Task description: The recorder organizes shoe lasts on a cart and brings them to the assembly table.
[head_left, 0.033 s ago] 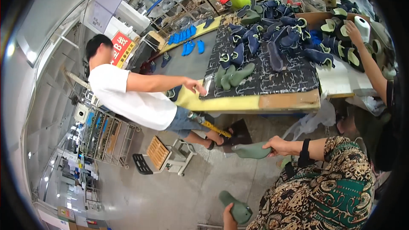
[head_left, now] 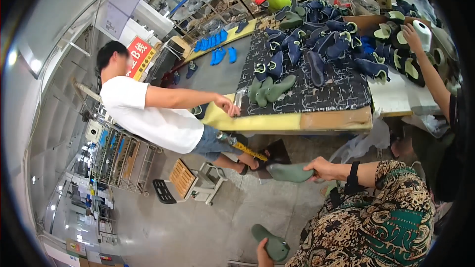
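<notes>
My right hand (head_left: 321, 169), with a black band on its wrist, is shut on a grey-green slipper (head_left: 289, 172) held out low over the concrete floor below the table edge. At the bottom edge my left hand (head_left: 263, 255) grips a second grey-green slipper (head_left: 271, 242). My patterned brown and green garment (head_left: 376, 222) fills the lower right. Up on the table, three more green slippers (head_left: 269, 89) lie on a dark patterned cloth (head_left: 336, 94), beside a pile of navy slippers (head_left: 321, 44).
A person in a white shirt (head_left: 148, 113) leans on the yellow foam table edge (head_left: 267, 121). Another person's arm (head_left: 428, 69) reaches a white roll (head_left: 423, 27) at right. A small cart (head_left: 190, 180) and a wire rack (head_left: 123, 158) stand at left.
</notes>
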Tool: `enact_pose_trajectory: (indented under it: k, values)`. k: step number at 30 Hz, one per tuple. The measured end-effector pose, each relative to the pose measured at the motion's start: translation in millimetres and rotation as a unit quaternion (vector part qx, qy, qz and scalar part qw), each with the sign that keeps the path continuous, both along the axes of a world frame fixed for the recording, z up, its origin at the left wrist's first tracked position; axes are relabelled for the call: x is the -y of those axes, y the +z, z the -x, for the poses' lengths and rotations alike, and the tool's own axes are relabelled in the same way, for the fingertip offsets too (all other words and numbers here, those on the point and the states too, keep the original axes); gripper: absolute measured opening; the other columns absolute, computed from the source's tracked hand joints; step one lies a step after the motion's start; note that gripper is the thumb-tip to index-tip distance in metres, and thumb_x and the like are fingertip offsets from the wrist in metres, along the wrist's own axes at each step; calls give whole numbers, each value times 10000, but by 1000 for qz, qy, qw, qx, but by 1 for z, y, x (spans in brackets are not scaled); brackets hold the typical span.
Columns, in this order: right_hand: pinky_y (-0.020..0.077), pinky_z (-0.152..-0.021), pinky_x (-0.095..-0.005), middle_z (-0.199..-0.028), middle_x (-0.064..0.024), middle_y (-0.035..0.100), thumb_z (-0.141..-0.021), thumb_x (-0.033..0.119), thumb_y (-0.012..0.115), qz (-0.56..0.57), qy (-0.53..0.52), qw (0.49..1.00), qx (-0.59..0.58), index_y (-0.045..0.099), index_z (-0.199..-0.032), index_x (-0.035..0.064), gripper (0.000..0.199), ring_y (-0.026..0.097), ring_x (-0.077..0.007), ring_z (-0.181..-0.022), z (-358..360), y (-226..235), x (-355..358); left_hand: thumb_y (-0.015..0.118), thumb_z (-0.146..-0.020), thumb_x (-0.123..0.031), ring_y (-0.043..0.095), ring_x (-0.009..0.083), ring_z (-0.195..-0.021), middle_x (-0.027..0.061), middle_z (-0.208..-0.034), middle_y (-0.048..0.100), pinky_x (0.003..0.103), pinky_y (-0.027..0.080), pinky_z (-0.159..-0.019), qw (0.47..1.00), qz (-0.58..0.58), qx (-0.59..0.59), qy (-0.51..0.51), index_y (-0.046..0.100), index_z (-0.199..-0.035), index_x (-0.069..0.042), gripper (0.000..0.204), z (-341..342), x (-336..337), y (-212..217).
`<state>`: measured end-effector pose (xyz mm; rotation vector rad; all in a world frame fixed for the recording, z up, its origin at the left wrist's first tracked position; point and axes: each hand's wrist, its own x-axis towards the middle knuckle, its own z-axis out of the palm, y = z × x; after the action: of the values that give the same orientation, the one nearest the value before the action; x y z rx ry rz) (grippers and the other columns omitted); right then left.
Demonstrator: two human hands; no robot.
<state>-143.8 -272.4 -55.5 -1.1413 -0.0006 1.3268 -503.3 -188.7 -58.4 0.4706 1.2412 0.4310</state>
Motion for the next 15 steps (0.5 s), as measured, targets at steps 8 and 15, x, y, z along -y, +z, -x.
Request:
enact_pose_trajectory:
  k: [8, 15]
  values:
    - [475, -683, -278, -992, -62, 570, -819, 198, 476, -191, -182, 962, 69, 535, -1062, 29, 302, 549, -164, -842, -212, 53, -85, 509, -798, -318, 579, 209, -711, 83, -772, 605, 316, 473, -638, 998, -13, 21, 59, 577, -887, -38, 302, -71, -11, 36]
    - [483, -702, -331, -934, -161, 599, -845, 358, 511, -224, -95, 935, 257, 492, -1010, 0, 395, 595, -227, -809, -268, 130, -148, 534, -765, -285, 573, 278, -766, 154, -882, 573, 388, 479, -705, 998, -39, 15, 55, 489, -1068, 37, 444, -96, -26, 14]
